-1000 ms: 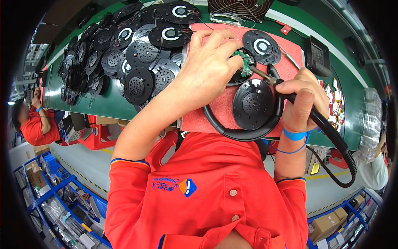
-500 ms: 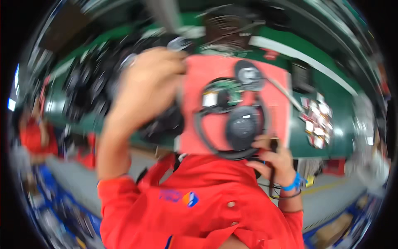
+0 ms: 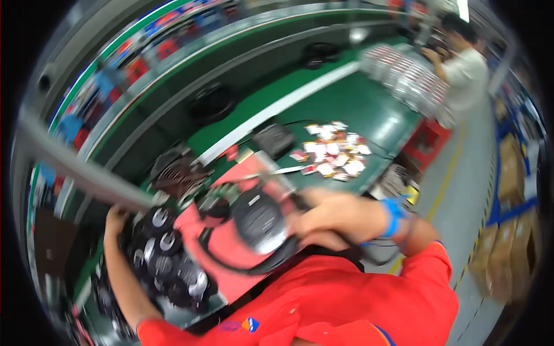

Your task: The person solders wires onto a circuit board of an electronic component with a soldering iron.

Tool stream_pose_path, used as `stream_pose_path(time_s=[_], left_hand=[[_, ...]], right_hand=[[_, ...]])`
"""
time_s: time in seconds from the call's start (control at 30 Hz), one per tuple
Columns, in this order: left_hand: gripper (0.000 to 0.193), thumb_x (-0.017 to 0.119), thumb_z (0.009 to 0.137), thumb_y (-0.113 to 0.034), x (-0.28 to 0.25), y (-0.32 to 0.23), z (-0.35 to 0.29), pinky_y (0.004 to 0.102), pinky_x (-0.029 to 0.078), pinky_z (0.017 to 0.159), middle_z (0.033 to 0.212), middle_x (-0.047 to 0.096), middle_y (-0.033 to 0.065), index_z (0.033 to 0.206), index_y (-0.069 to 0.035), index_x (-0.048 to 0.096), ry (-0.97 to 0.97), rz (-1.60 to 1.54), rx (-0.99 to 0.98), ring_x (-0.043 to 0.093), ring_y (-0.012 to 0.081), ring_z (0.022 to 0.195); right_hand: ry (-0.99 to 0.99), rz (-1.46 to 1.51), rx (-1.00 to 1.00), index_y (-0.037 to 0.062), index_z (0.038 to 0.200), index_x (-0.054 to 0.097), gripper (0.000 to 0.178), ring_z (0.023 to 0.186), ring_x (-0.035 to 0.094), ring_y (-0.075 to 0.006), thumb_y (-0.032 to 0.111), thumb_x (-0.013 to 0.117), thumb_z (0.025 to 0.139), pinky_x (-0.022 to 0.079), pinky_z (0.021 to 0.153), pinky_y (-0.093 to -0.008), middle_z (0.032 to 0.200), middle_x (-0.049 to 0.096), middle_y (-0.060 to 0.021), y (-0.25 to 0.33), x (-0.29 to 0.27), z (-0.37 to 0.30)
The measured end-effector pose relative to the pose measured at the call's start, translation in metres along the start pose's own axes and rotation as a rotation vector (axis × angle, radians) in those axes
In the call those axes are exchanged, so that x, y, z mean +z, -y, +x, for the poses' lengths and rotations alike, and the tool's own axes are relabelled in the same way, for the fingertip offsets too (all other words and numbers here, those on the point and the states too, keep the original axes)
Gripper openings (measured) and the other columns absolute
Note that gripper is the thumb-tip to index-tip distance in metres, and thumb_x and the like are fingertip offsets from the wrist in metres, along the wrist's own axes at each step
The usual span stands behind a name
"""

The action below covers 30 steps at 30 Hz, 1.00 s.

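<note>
Headphones (image 3: pixel 258 219) lay at nine o'clock, near the fingers of the right hand (image 3: pixel 332 216); black discs (image 3: pixel 168 241) at four from the left hand (image 3: pixel 115 219). I couldn't tell if fingers pinched.

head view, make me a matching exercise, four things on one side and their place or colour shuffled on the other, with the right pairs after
Things:
1. headphones
2. wristband
3. left hand
4. pile of small packets

Place or colour:
A. directly on the green tabletop
B. next to the heap of black discs
C. on the pink mat
D. bright blue

Pairs: 1-C, 2-D, 3-B, 4-A
</note>
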<state>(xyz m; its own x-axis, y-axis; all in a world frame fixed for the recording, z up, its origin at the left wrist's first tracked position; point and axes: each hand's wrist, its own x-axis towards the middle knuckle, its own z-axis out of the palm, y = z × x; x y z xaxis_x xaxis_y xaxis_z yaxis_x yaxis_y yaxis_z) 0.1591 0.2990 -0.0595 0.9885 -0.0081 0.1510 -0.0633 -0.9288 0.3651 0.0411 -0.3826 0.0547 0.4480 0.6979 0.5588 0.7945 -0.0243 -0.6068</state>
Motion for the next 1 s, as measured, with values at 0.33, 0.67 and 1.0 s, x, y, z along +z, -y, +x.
stream_pose_path(time_s=[0.33, 0.67, 1.0], left_hand=[[0.035, 0.073, 0.068, -0.029, -0.012, -0.058, 0.007, 0.0424, 0.049, 0.08, 0.096, 0.064, 0.0174, 0.093, -0.005, 0.067, 0.082, 0.343, -0.112, 0.061, 0.0337, 0.095], [0.028, 0.067, 0.075, -0.022, -0.042, -0.127, -0.008, 0.0414, 0.05, 0.083, 0.098, 0.066, 0.0155, 0.099, -0.008, 0.065, -0.175, 0.286, -0.396, 0.063, 0.0324, 0.095], [0.032, 0.068, 0.08, -0.021, -0.111, -0.171, -0.113, 0.0302, 0.048, 0.07, 0.086, 0.065, 0.0149, 0.108, -0.006, 0.062, -0.51, 0.089, -0.363, 0.062, 0.0207, 0.076]], right_hand=[[-0.113, -0.439, 0.009, 0.0068, 0.093, 0.043, 0.041, 0.081, 0.047, -0.0156, -0.013, 0.067, 0.066, 0.039, 0.076, -0.025, 0.096, 0.052, -0.0074, -0.054, -0.073, 0.115], [-0.055, -0.449, -0.041, 0.0058, 0.099, 0.047, 0.034, 0.078, 0.047, -0.0135, -0.003, 0.069, 0.074, 0.041, 0.072, -0.025, 0.081, 0.047, -0.0044, -0.221, 0.006, 0.268], [-0.088, -0.117, 0.071, 0.0051, 0.104, 0.05, 0.028, 0.095, 0.056, -0.0137, -0.003, 0.063, 0.081, 0.045, 0.086, -0.0293, 0.098, 0.06, -0.0049, -0.204, -0.001, 0.262]])
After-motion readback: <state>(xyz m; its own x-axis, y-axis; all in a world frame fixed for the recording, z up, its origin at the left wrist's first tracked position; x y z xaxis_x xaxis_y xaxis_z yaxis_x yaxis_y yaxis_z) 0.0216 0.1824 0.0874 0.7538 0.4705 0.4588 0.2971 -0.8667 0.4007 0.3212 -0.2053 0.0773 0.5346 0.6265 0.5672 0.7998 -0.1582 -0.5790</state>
